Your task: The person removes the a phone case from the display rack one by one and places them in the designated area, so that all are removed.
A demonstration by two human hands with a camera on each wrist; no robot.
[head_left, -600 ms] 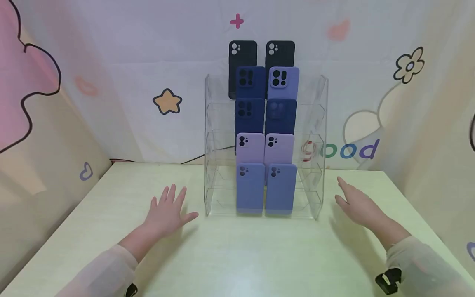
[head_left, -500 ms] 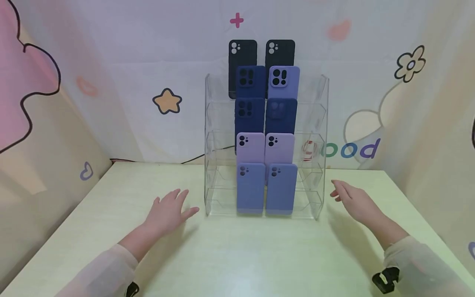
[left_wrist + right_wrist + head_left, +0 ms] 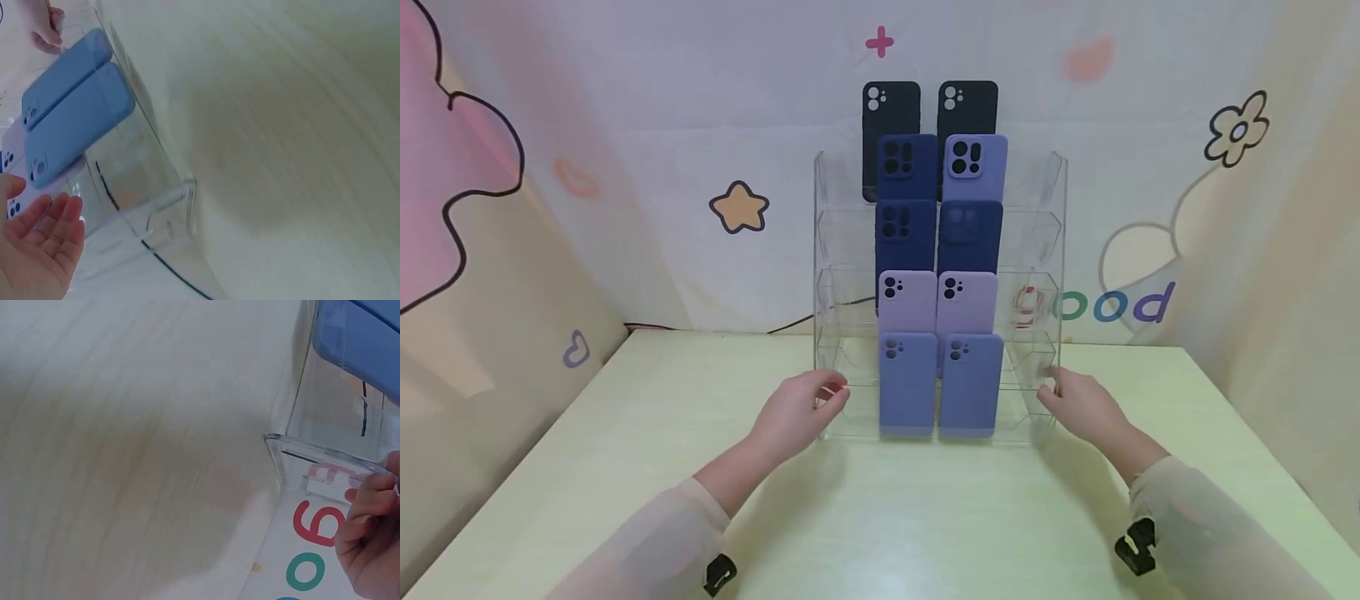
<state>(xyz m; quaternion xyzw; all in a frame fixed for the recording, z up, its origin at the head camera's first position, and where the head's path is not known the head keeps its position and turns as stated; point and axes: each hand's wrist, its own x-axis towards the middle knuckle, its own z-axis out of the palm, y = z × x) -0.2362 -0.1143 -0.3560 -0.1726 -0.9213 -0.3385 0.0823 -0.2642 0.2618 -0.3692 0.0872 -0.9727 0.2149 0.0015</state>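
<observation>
A clear tiered display stand (image 3: 1054,192) stands upright on the table, bearing phone cases in pairs. Black cases (image 3: 891,125) top it, above a navy case (image 3: 907,171) beside a lavender one (image 3: 988,179). Below come navy, then pale lilac cases (image 3: 967,312), with blue cases (image 3: 907,392) in front. My right hand (image 3: 1082,404) grips the lower right side panel, its fingers curled at the panel edge (image 3: 337,456) in the right wrist view. At the lower left panel is my left hand (image 3: 786,417); in the left wrist view its relaxed fingers (image 3: 62,219) are parted from the thumb, holding nothing.
The pale table (image 3: 880,517) extends in front of the stand and to both sides. Close behind it hangs a printed cloth backdrop (image 3: 647,183). A thin dark cable (image 3: 790,324) runs along the table's back edge. Black straps (image 3: 1137,547) sit at both sleeves.
Both hands have moved inward to the stand's two sides. My left fingers, spread before, are now curved beside the left panel, and my right hand has taken hold of the right panel.
</observation>
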